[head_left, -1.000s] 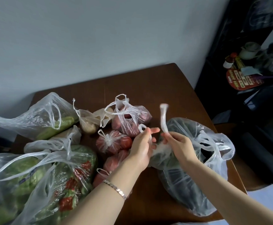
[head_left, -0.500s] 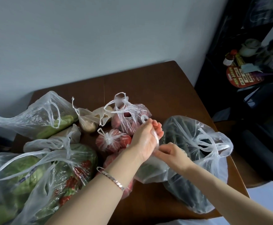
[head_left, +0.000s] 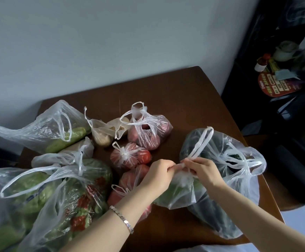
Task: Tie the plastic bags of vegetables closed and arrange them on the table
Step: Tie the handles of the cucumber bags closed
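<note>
Glossy brown table (head_left: 175, 95); both hands' fingers (head_left: 188, 165) pinch twisted handles of crinkly clear bag (head_left: 177, 191).

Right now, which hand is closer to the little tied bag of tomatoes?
Left. The left hand is just beside the tied tomato bag, not touching it; the right hand is farther off, across the green-vegetable bag both hands grip.

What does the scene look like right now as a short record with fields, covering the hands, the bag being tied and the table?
left hand: pinching the bag's twisted neck
right hand: gripping the handle loop at the neck
bag being tied: clear plastic, green vegetables inside
behind it: large bag of dark vegetables
tied bag of tomatoes: left of the hands
table: dark brown wood
</note>
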`<act>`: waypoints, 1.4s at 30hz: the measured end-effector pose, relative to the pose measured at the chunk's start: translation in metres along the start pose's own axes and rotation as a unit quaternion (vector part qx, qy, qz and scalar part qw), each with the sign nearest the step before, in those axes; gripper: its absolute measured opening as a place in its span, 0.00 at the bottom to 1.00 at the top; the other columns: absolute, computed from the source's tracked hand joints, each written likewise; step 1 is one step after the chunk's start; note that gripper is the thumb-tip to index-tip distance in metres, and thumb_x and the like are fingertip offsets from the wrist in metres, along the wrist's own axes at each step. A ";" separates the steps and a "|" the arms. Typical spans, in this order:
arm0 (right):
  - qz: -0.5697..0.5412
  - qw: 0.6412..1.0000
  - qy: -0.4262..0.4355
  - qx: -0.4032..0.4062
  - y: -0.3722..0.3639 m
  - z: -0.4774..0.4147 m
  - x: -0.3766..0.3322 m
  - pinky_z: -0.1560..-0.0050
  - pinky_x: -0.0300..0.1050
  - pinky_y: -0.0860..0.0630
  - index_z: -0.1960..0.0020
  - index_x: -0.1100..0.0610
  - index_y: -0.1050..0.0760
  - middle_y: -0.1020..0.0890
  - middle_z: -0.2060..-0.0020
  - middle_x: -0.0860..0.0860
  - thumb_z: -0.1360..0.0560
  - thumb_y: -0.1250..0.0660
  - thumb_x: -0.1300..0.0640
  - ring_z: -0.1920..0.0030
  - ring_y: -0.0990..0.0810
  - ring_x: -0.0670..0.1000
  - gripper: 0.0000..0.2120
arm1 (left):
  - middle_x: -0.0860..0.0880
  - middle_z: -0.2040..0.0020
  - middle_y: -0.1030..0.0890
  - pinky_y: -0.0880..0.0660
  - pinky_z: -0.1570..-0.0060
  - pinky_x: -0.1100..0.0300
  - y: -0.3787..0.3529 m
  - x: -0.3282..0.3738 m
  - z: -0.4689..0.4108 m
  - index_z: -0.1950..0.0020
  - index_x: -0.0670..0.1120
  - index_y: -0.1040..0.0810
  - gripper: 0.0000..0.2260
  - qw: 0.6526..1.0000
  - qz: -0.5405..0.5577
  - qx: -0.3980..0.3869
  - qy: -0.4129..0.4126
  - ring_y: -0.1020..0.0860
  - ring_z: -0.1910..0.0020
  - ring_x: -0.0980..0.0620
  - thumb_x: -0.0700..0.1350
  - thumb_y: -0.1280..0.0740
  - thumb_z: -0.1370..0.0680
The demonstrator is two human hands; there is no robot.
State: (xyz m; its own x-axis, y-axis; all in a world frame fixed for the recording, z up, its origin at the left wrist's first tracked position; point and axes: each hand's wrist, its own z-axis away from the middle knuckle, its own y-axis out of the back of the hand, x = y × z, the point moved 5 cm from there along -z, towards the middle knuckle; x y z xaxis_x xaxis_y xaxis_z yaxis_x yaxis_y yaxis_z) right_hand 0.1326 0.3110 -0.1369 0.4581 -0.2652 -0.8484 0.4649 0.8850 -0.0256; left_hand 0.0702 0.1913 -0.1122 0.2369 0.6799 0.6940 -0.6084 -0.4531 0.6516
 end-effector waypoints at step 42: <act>0.053 0.998 0.018 -0.021 0.005 0.003 -0.015 0.76 0.28 0.32 0.62 0.57 0.23 0.21 0.71 0.49 0.32 0.27 0.65 0.77 0.27 0.38 0.06 | 0.44 0.52 0.24 0.32 0.68 0.53 -0.007 0.010 0.004 0.48 0.41 0.25 0.07 0.967 -0.169 0.070 -0.178 0.22 0.62 0.41 0.38 0.39 0.23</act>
State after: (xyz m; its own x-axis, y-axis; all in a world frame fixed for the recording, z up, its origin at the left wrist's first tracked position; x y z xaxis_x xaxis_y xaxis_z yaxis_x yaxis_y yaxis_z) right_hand 0.1303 0.3182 -0.1223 0.4752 -0.1564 -0.8659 0.3837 0.9224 0.0440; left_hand 0.0803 0.1988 -0.1089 0.6658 0.5718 0.4793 -0.3481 -0.3301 0.8774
